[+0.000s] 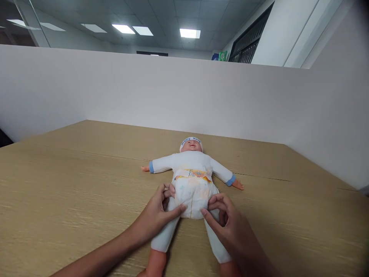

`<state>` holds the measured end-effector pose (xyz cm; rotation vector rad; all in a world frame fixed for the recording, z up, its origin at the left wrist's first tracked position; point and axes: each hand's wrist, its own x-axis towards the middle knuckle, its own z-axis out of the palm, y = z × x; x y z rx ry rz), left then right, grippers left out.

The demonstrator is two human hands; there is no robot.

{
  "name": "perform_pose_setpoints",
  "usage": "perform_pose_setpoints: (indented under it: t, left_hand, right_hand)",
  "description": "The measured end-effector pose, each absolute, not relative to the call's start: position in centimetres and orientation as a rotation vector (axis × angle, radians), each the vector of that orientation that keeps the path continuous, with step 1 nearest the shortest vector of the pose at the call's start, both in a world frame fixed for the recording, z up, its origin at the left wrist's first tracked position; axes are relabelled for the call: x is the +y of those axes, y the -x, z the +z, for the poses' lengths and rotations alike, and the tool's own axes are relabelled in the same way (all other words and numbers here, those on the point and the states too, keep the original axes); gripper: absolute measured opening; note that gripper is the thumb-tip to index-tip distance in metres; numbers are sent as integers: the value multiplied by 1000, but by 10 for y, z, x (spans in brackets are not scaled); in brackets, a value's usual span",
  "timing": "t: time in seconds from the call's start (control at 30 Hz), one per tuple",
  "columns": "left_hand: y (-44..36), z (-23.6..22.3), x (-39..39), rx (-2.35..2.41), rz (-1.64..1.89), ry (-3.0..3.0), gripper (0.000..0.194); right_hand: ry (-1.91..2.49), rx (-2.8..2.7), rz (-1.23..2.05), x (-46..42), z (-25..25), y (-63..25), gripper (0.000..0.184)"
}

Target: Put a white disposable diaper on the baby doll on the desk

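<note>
A baby doll [190,161] in a white suit with blue cuffs lies on its back on the wooden table [72,184], head away from me and arms spread. It wears a white diaper [192,192] with a coloured waistband. My left hand [157,215] pinches the diaper's left leg edge, fingers curled on it. At the right leg edge, my right hand [227,223] grips the diaper the same way. The doll's legs run toward me between my forearms.
White partition walls [173,92] stand behind the table and along its right side. The table's left edge drops off near a dark gap [4,138]. Ceiling lights and a dark window show above the partition.
</note>
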<state>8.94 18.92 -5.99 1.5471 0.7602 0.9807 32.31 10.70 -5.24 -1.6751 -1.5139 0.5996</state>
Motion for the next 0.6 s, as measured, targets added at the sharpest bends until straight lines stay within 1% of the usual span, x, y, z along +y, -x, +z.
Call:
perform_pose_setpoints:
  t: [0.1,0.17,0.27,0.37,0.47,0.53,0.6]
  left_hand:
    - [-89,-60,185,835,991,-1498,46]
    - [-88,-55,180,949,968,-1619,40]
    - [-87,-46,176,1110,883,-1821,35]
    - [-87,-41,181,984,775,-1753,39]
    - [-87,-43,190,829,757,-1587,44]
    - [-86,-47,194,820,776,-1538,45]
    - [-85,-50,195,848,798,-1561,46]
  right_hand:
    - [1702,-1548,602,107,-50,-328,38]
    - [1700,-1600,576,105,-48,-327,38]
    - [1656,-1666,519,103,-47,-322,33]
    - [1597,-1666,537,105,-47,-317,30]
    - [1593,-1562,561,108,-55,-318,37]
    - [1596,-1527,605,111,-61,-322,43]
    - [1597,-1551,573,111,-65,-325,44]
